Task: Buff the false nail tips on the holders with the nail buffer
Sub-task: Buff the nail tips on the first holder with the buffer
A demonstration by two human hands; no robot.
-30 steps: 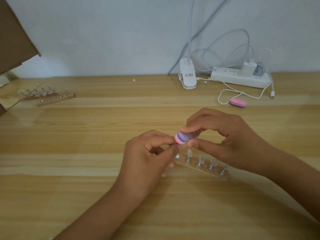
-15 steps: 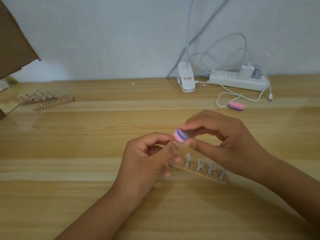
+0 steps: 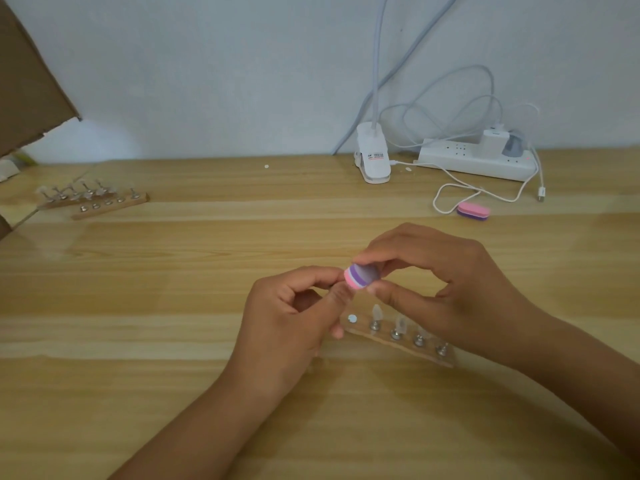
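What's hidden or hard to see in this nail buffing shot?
Head view only.
Whether the left hand holds a tip by the buffer: hidden by its fingers.
The near holder's right end: behind the right hand.
The far holders' tips: too small, blurred.
The cardboard: cut off at left edge.

The nail buffer (image 3: 360,277), a small block layered pink, white and purple, is pinched in the right hand (image 3: 450,289) above the middle of the tabletop (image 3: 156,306). Just below it lies a slanted holder (image 3: 405,345) with clear false nail tips (image 3: 376,311) upright on metal pegs. Two more holders (image 3: 104,202) lie near the left edge.
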